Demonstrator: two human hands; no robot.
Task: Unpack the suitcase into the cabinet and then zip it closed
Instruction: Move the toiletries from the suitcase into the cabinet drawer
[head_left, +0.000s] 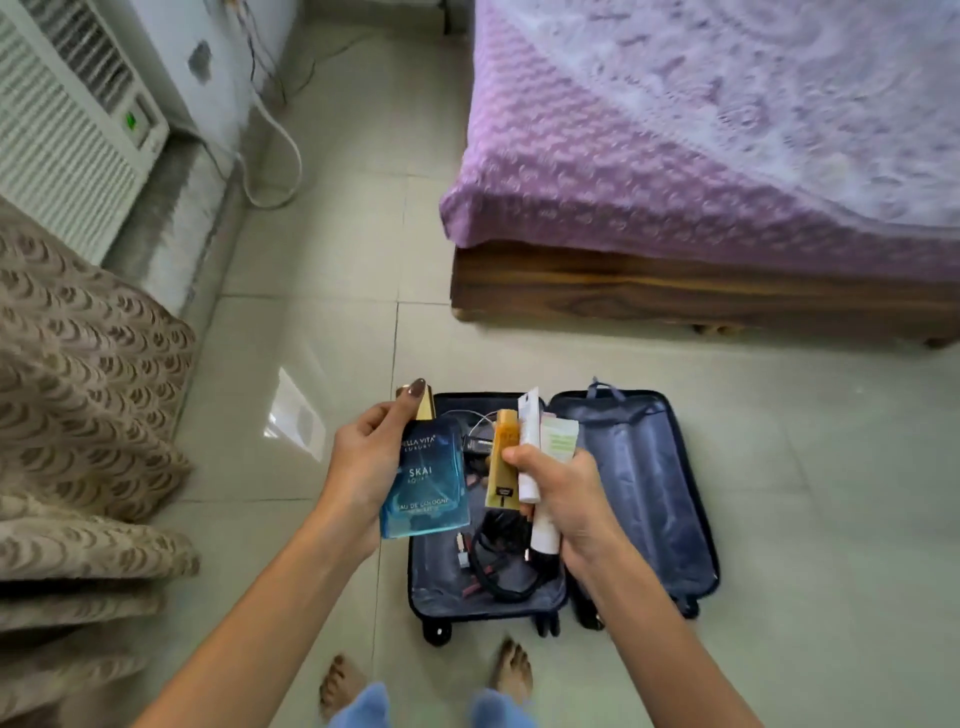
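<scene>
A small dark blue suitcase (644, 499) lies open flat on the tiled floor in front of my feet. My left hand (363, 462) grips a blue cologne bottle (428, 478) with a gold cap, held above the left half. My right hand (561, 493) grips a bundle of tubes: a yellow tube (503, 462), a white tube (531, 447) and a pale green-labelled one (558, 439). Black cables (506, 571) and small items still lie in the left half. The right half shows only its blue lining. No cabinet is in view.
A bed (675, 291) with a purple cover and wooden base stands at the back right. A brown patterned blanket (78, 415) hangs at the left. A white air-conditioner unit (67, 130) sits at the back left, with a white cord (280, 150) on the floor beside it.
</scene>
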